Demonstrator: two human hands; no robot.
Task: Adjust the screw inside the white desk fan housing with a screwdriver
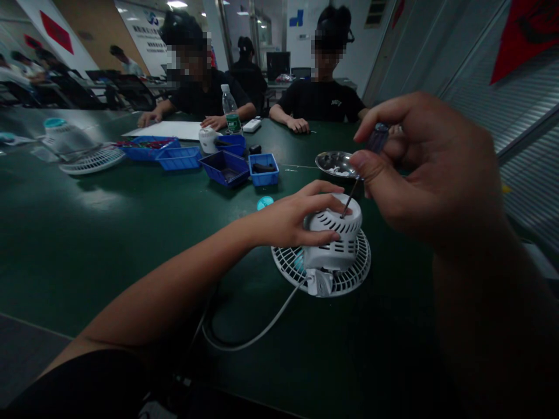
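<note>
Here, toward the near edge of the table point(131, 233), the spread left hand point(290, 218) braces the fan housing point(334, 250); the right hand point(441, 169) pinches a screwdriver point(378, 138), best kept aligned, pressed firmly.

Mostly white and blue against dark green.
White on the fan housing point(332, 256), patterned with dark slots, and on the spoked grille point(365, 256) and cord point(262, 334); dark green across the table point(131, 221); blue on the trays point(180, 159); turquoise on the round cap point(265, 202); green on the bottle label point(233, 123); red on the wall hanging point(526, 38).
</note>
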